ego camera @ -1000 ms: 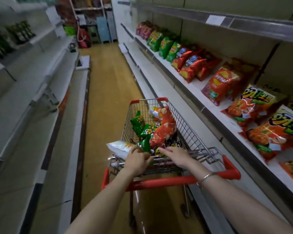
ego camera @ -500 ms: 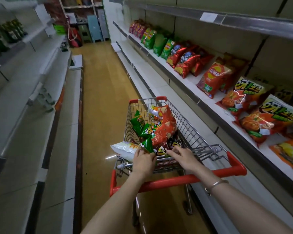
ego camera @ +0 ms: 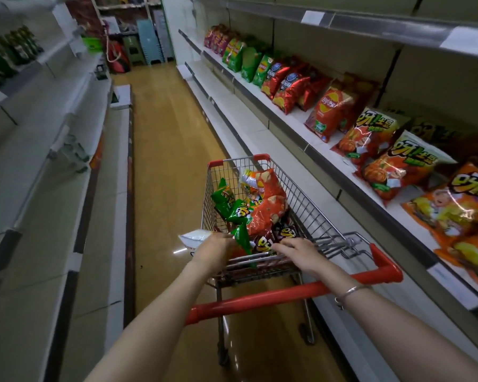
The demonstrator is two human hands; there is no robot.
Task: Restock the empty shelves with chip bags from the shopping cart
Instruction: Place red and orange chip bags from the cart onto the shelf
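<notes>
A wire shopping cart (ego camera: 312, 216) with a red handle (ego camera: 287, 296) stands in the aisle in front of me. Inside lie a large orange-red chip bag (ego camera: 265, 208), green bags (ego camera: 232, 208) and a dark bag (ego camera: 284, 232). A white chip bag (ego camera: 195, 236) sticks out over the cart's left rear corner. My left hand (ego camera: 215, 250) sits at the basket's rear rim, its fingers curled down onto the white bag's end; the fingertips are hidden. My right hand (ego camera: 295, 249) lies with straight fingers on the dark bag by the rim.
The shelf on the right (ego camera: 295, 117) carries a row of chip bags: green, red and orange ones (ego camera: 398, 164). Lower right shelves (ego camera: 232, 106) and the left shelves (ego camera: 39, 150) are bare. Green bottles (ego camera: 9, 56) stand upper left. Stools and boxes close the aisle's far end (ego camera: 141, 45).
The cart and I have rolled a little forward along the aisle. Both hands stay at the basket's rear rim; the right hand's fingers have slid further onto the dark bag.
</notes>
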